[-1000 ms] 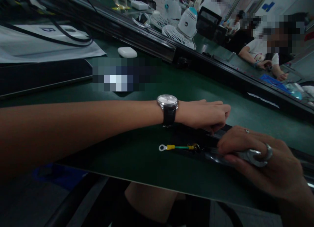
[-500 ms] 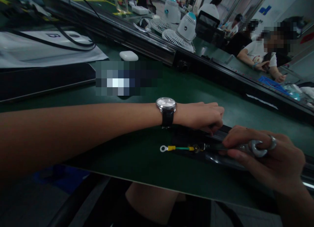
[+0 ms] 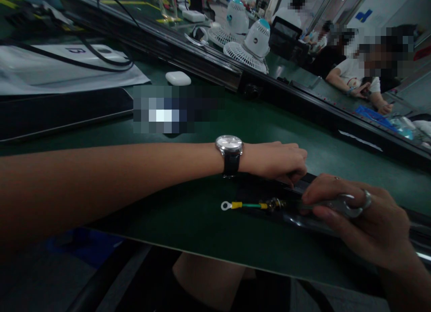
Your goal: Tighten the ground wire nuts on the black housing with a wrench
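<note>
My right hand (image 3: pixel 373 217), with a ring on one finger, pinches a metal wrench (image 3: pixel 348 206). The wrench's open jaw end lies against the palm side, and its blurred far end reaches a small nut and bolt (image 3: pixel 274 204). A short green wire (image 3: pixel 251 205) with yellow sleeves runs left from the bolt and ends in a bare ring terminal (image 3: pixel 226 206). Beyond the wrench, my left hand (image 3: pixel 279 159) is closed, its curled fingers down at the edge of a dark, shiny part (image 3: pixel 247 191). What those fingertips grip is hidden. A watch (image 3: pixel 229 143) circles the left wrist.
The green table (image 3: pixel 188 231) has its front edge near my legs. A white case (image 3: pixel 178 78), a pixelated object (image 3: pixel 163 114) and a long black item (image 3: pixel 63 112) lie behind my left arm. A black rail (image 3: pixel 303 103) crosses behind; beyond it are white fans (image 3: pixel 257 38) and seated people.
My right hand has shifted slightly left and the wrench has turned a little within it. My left hand stays in place. The view has moved very slightly.
</note>
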The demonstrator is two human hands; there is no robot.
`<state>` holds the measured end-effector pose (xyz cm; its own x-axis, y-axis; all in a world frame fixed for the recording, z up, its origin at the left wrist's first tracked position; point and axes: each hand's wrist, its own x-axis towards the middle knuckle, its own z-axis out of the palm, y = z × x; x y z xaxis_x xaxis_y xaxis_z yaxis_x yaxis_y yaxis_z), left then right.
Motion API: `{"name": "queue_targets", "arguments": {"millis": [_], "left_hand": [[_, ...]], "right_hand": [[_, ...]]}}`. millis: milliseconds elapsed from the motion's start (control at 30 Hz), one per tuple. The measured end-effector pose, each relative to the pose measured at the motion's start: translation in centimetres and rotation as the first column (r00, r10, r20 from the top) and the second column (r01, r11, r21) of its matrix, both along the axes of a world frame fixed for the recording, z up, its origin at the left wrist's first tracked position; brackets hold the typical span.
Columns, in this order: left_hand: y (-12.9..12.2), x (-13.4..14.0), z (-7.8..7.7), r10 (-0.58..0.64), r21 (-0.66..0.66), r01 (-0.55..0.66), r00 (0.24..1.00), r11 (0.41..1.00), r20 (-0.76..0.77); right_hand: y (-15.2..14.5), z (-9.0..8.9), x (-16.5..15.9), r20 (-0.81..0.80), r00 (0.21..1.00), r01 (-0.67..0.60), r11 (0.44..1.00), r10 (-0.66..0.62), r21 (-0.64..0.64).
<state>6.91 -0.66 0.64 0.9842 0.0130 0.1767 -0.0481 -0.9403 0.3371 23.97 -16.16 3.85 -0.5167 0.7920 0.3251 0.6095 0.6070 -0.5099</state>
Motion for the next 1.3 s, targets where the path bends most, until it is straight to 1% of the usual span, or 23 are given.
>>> {"name": "queue_targets", "arguments": {"millis": [133,200,267,433,533,667,733,867,967,1100,1300], "left_hand": [[-0.1,0.0,0.0,0.005,0.009,-0.005,1.000,1.000,-0.007],[-0.1,0.0,-0.1,0.007,0.021,-0.007,1.000,1.000,-0.006],[-0.1,0.0,-0.2,0.006,0.025,-0.006,1.000,1.000,0.001],[-0.1,0.0,-0.2,0.014,0.012,-0.014,1.000,1.000,-0.006],[-0.1,-0.1,-0.1,0.015,0.016,-0.015,1.000,1.000,-0.020],[-0.2,-0.1,0.0,0.015,0.011,-0.015,1.000,1.000,-0.026],[-0.2,-0.2,0.0,0.012,0.007,-0.012,1.000,1.000,-0.015],[-0.2,-0.2,-0.1,0.005,0.009,-0.005,1.000,1.000,-0.003],[-0.2,-0.2,-0.1,0.005,0.009,-0.005,1.000,1.000,0.002],[-0.2,-0.2,0.1,0.009,0.010,-0.008,1.000,1.000,-0.014],[-0.3,-0.3,0.1,0.015,0.011,-0.015,1.000,1.000,-0.015]], "right_hand": [[0.1,0.2,0.2,-0.007,0.997,-0.079,0.992,0.079,-0.096],[0.1,0.3,0.3,-0.018,0.995,-0.097,0.989,0.096,-0.110],[0.0,0.2,0.5,-0.040,0.997,-0.069,0.994,0.066,-0.085],[-0.5,-0.3,0.4,-0.080,0.994,0.076,0.997,-0.075,0.012],[-0.9,-0.6,0.0,-0.036,0.991,0.128,0.990,-0.126,0.062],[-1.2,-0.6,-0.6,0.008,0.988,0.152,0.979,-0.154,0.133],[-1.2,-0.5,-0.9,0.018,0.989,0.144,0.978,-0.149,0.152],[-1.1,0.0,-1.3,0.055,0.994,0.089,0.988,-0.097,0.127],[-1.0,0.2,-1.4,0.078,0.993,0.076,0.990,-0.085,0.120],[-1.0,0.2,-1.3,0.057,0.997,0.042,0.992,-0.049,0.115],[-0.9,0.0,-1.0,-0.011,1.000,0.003,0.998,-0.002,0.066]]}}
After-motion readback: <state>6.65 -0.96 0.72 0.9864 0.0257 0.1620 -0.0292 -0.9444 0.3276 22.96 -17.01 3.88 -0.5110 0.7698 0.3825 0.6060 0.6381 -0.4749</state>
